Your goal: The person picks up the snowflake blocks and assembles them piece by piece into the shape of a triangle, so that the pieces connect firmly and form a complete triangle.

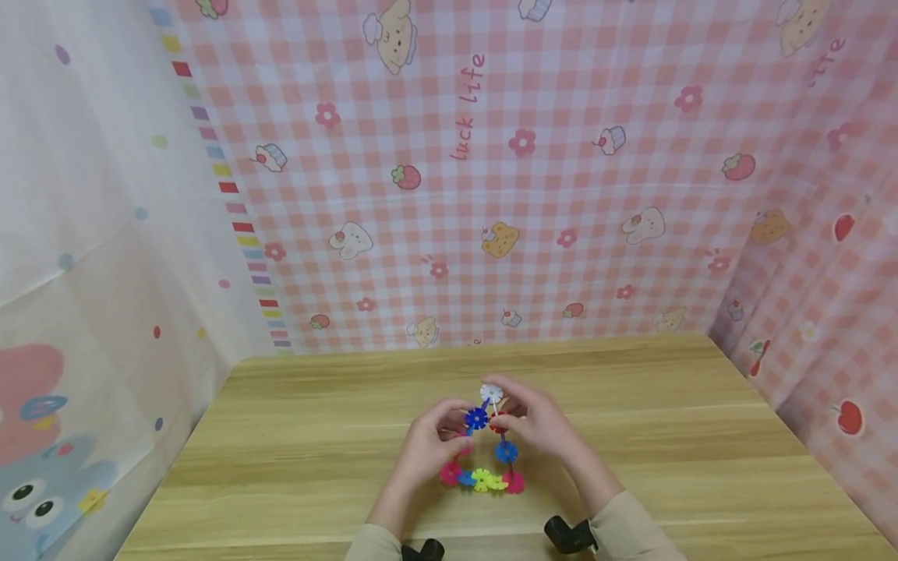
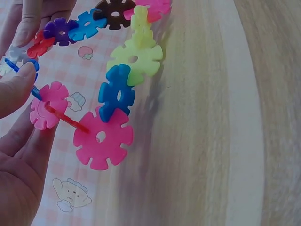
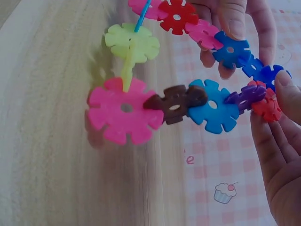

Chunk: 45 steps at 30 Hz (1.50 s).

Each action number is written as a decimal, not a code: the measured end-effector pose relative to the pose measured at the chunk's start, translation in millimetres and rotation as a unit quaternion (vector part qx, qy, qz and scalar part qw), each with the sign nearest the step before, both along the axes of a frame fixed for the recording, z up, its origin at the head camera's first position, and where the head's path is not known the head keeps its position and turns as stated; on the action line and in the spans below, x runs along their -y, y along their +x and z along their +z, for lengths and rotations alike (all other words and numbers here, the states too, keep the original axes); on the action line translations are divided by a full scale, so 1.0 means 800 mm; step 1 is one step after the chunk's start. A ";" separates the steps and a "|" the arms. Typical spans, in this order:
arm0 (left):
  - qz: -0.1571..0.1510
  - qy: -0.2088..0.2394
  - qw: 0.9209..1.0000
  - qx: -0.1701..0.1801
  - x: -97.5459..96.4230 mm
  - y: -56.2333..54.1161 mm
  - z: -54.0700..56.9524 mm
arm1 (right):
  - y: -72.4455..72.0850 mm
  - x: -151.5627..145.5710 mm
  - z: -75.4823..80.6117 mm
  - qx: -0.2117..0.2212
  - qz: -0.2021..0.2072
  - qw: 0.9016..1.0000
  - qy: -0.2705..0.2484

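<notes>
Notched plastic snowflake discs are linked into a closed-looking loop, held raised with its lower side close over the table. My left hand (image 1: pixel 429 442) grips the left side, thumb by a dark blue disc (image 1: pixel 477 418) and fingers behind a pink disc (image 2: pixel 49 106). On the other side my right hand (image 1: pixel 543 417) pinches the loop near its top, around a red disc (image 3: pixel 267 104) and a white disc (image 1: pixel 492 393). Along the bottom run a yellow disc (image 1: pixel 482 479) and large pink discs at the corners (image 3: pixel 126 111). A brown disc (image 3: pixel 176 104) and a light blue disc (image 3: pixel 214 107) follow up the right side.
Under the hands lies a wood-grain table (image 1: pixel 316 421). A pink checked cloth (image 1: pixel 449 195) hangs behind it, and a white patterned cloth (image 1: pixel 140 234) at the left. Black wrist devices (image 1: pixel 570 534) sit by both sleeves.
</notes>
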State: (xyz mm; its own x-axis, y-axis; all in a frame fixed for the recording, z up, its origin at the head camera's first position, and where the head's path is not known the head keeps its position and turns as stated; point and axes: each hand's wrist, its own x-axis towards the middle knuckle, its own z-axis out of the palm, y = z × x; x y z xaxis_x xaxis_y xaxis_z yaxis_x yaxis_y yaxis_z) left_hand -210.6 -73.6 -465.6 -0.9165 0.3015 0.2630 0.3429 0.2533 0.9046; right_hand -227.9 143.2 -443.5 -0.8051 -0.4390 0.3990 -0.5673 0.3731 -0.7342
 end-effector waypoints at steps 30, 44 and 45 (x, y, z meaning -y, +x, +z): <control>0.074 0.041 0.994 0.071 -0.003 -0.017 -0.014 | 0.017 -0.026 -0.039 0.220 -0.025 0.975 -0.027; 0.091 -0.005 0.992 0.083 -0.005 -0.029 -0.028 | 0.012 -0.014 -0.049 0.253 -0.072 0.964 -0.038; 0.091 -0.011 0.992 0.082 -0.005 -0.029 -0.029 | 0.012 -0.013 -0.051 0.252 -0.077 0.964 -0.035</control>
